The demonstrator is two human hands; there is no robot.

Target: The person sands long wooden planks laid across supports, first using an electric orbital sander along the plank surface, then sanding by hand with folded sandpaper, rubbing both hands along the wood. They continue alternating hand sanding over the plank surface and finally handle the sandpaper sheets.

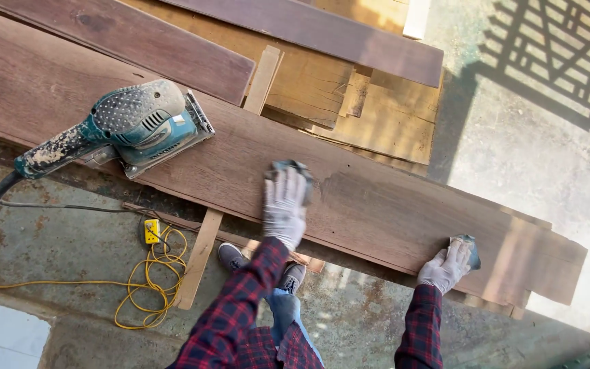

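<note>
Head view is showing the left hand point(285, 205) pressing a sanding pad point(293, 168) mid-plank point(377, 205), the right hand point(445, 266) gripping another pad point(468, 246) at its near edge. Electric sander point(138, 126) is lying idle; sanding looks partway done.

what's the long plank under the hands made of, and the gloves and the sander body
Long plank: solid wood, bare matt brown, grain streaks visible. Gloves on the left hand and right hand: likely knit fabric, pale grey, soft folds. Sander: seemingly moulded teal plastic, dust-speckled, with a grey dimpled top, maybe rubber.
</note>
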